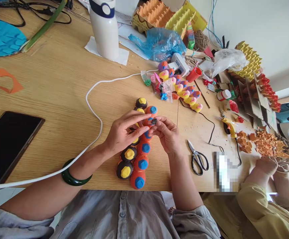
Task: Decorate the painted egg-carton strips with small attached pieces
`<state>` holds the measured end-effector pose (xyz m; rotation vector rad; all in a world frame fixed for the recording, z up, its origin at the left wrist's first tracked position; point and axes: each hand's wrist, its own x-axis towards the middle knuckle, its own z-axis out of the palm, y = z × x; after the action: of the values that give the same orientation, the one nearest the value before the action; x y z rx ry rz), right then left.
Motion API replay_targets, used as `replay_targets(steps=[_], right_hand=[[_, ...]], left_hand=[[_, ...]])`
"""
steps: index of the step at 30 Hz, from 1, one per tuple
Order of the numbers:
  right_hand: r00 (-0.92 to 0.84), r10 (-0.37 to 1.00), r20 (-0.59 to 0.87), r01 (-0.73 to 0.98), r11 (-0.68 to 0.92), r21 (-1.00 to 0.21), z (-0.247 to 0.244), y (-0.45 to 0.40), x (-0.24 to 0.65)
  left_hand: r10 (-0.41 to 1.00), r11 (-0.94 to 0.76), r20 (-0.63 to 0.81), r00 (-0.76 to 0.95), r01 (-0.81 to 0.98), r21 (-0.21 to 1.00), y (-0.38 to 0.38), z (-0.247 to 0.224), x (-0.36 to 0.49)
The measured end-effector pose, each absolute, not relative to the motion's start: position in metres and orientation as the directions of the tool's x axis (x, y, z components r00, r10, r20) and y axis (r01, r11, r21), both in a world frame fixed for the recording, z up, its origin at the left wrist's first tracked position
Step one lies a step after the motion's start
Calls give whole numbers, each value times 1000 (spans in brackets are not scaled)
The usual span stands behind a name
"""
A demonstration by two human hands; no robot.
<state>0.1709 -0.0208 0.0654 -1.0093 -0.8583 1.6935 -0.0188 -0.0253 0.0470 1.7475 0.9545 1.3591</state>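
Note:
On the table before me lie two rows of painted egg-carton cups. The black row (128, 153) carries yellow clay-like dabs, and the orange row (138, 174) carries blue ones. Above the orange row, my right hand (168, 134) pinches a small dark lump (154, 121), perhaps modelling clay, in its fingertips. My left hand (124, 127) is beside it, fingers stretched and thumb apart, tips close to the lump. Whether those tips touch it I cannot tell. Both hands hide some middle cups. Scissors (197, 157) with black handles rest right of my right hand.
A white cable (94, 113) crosses my left forearm. A phone (12, 142) lies at left, a white bottle (106, 33) behind. More painted cups (184, 89) and clay packets stand at back right. At right are a yellow glue gun (229, 126) and another person's hands (266, 165).

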Motion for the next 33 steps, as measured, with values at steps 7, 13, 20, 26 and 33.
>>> replay_targets(steps=[7, 13, 20, 26, 33], right_hand=[[-175, 974, -141, -202, -176, -963, 60, -30, 162], [-126, 991, 49, -97, 37, -995, 55, -39, 165], [-143, 975, 168, 33, 174, -984, 49, -43, 165], [-16, 998, 67, -48, 66, -997, 52, -39, 166], [-83, 996, -15, 66, -10, -998, 60, -45, 159]], left_hand=[[844, -536, 521, 128, 181, 825, -26, 44, -16], [938, -341, 331, 101, 101, 935, -29, 54, -16], [961, -243, 239, 140, 14, 970, -29, 54, -15], [961, -269, 263, 79, 71, 961, -30, 56, -19], [894, -402, 332, 301, 213, 890, -37, 55, -14]])
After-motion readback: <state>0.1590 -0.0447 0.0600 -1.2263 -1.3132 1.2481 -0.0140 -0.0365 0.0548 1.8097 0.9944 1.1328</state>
